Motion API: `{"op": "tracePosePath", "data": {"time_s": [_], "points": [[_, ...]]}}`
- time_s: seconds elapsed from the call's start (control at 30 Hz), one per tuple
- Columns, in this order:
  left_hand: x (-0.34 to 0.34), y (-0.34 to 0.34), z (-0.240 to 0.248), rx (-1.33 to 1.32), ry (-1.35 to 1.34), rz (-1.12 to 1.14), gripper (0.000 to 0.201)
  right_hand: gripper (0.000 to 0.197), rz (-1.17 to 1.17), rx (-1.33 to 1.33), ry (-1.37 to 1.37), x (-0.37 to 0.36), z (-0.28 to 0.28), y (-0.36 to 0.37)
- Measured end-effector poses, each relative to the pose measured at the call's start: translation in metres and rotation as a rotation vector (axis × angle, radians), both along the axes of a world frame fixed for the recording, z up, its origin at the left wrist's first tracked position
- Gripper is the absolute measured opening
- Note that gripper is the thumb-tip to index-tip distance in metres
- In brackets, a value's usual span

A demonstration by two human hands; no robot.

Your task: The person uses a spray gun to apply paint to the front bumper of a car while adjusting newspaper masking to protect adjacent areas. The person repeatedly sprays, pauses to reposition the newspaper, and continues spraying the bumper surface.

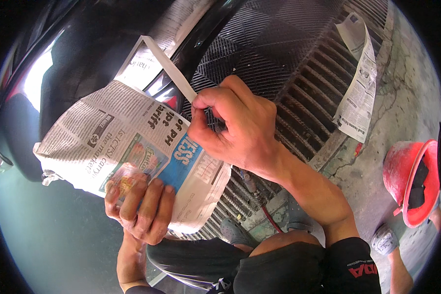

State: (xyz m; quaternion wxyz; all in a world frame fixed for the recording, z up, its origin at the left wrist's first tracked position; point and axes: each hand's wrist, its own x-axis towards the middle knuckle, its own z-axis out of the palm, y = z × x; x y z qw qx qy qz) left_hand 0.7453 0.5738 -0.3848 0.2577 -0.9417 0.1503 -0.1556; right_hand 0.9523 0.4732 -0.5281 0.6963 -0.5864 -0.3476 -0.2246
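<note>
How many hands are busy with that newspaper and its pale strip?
2. The left hand holds the newspaper at its lower edge; the right hand pinches the pale strip. Anything behind the sheet would be hidden.

Newspaper sheet (pixel 361 83) on grated floor (pixel 303 117)

A creased, tilted newspaper sheet (pixel 132 125) shows a blue printed block; above its upper edge, a narrow pale strip (pixel 167 69) bends sharply.
</note>
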Motion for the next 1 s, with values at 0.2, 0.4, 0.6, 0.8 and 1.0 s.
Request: {"op": "tracePosePath", "data": {"time_s": [0.2,0.4,0.6,0.8,1.0], "points": [[0.001,-0.001,0.000,-0.006,-0.021,-0.009,0.020,0.029,0.051,-0.012,0.001,-0.011,0.000,-0.009],[0.001,0.000,0.001,-0.007,-0.022,-0.010,0.023,0.029,0.039,0.002,-0.003,-0.016,0.003,-0.011],[0.000,0.001,0.001,0.000,-0.022,-0.005,0.025,0.030,0.094,-0.007,0.010,-0.026,0.006,-0.014],[0.000,-0.002,0.002,-0.011,0.005,0.034,0.026,0.028,0.145,-0.038,-0.023,-0.036,0.007,-0.020],[0.000,-0.002,0.003,-0.008,0.024,0.042,0.029,0.026,0.201,-0.055,-0.018,-0.047,0.006,-0.025]]}}
